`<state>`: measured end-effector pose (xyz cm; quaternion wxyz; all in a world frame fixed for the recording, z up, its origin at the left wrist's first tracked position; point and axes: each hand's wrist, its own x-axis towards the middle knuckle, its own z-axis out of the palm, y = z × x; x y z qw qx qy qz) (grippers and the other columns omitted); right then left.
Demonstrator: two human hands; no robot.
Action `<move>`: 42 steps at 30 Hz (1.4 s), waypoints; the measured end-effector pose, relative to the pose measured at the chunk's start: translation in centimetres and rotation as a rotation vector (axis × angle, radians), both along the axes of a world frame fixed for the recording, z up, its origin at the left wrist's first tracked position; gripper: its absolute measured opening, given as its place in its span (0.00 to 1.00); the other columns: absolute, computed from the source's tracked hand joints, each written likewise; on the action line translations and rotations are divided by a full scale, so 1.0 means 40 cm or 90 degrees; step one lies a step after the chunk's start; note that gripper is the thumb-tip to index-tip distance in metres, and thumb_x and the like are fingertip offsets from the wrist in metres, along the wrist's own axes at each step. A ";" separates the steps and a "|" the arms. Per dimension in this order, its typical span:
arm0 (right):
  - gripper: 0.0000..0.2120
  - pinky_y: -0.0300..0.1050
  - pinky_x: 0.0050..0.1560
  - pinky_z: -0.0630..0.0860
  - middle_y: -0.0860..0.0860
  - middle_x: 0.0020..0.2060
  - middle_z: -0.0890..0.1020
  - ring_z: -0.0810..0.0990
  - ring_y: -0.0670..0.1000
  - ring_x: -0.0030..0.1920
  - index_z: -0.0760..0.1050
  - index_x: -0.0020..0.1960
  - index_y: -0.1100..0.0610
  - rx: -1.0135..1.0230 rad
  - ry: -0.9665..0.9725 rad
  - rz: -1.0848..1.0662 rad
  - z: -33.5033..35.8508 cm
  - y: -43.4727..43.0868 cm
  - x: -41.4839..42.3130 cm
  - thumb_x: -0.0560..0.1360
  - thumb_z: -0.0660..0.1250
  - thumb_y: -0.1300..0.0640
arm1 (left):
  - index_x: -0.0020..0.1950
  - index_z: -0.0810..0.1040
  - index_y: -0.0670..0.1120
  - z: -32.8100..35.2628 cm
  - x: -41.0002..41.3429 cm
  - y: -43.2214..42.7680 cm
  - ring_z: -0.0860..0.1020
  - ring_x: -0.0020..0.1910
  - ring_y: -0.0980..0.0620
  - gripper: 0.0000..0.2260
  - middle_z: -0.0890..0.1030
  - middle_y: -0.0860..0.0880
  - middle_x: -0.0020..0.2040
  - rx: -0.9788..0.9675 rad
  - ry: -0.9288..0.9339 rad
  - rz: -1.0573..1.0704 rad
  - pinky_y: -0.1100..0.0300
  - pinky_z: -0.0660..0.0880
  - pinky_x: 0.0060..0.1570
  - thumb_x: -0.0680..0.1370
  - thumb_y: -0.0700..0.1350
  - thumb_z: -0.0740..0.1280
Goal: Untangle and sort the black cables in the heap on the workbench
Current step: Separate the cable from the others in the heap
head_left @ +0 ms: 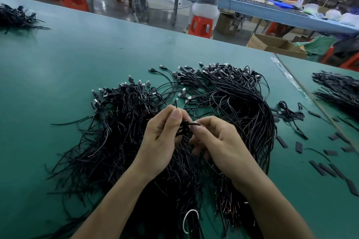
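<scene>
Two hands meet over the middle of the heap (120, 132) of black cables on the green workbench (77, 60); the small knot (185, 124) between them can become tighter, I think, if both sides are pulled apart too hard; the strands below it go back into the heap, so a lift may drag neighbours and disturb the straighter bundle (250, 106) at the right; the left hand (161, 141) pinches strands between thumb and fingers, thumb upward; the right hand (221, 141) pinches the knot with thumb and forefinger, the other fingers curled under.
</scene>
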<state>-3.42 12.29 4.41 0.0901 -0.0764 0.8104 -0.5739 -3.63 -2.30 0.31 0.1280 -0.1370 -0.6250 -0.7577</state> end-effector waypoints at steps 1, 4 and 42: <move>0.07 0.36 0.31 0.72 0.49 0.36 0.84 0.82 0.47 0.33 0.80 0.49 0.54 -0.018 -0.026 0.006 0.000 -0.001 -0.003 0.79 0.67 0.50 | 0.42 0.79 0.53 0.000 0.001 0.000 0.71 0.31 0.61 0.14 0.75 0.54 0.36 0.007 0.001 -0.011 0.69 0.70 0.29 0.83 0.52 0.57; 0.10 0.35 0.30 0.72 0.48 0.34 0.83 0.81 0.45 0.33 0.82 0.46 0.58 -0.033 -0.061 0.051 0.000 0.003 -0.006 0.79 0.67 0.53 | 0.43 0.78 0.51 0.003 0.003 0.004 0.67 0.26 0.61 0.14 0.72 0.54 0.32 0.008 0.006 -0.020 0.71 0.66 0.26 0.82 0.54 0.58; 0.04 0.46 0.48 0.74 0.49 0.49 0.75 0.71 0.49 0.48 0.77 0.49 0.55 0.580 0.605 0.201 0.004 -0.019 0.018 0.75 0.71 0.60 | 0.26 0.69 0.50 -0.027 -0.020 0.006 0.58 0.18 0.56 0.25 0.64 0.53 0.21 0.007 -0.446 -0.086 0.69 0.57 0.21 0.82 0.58 0.60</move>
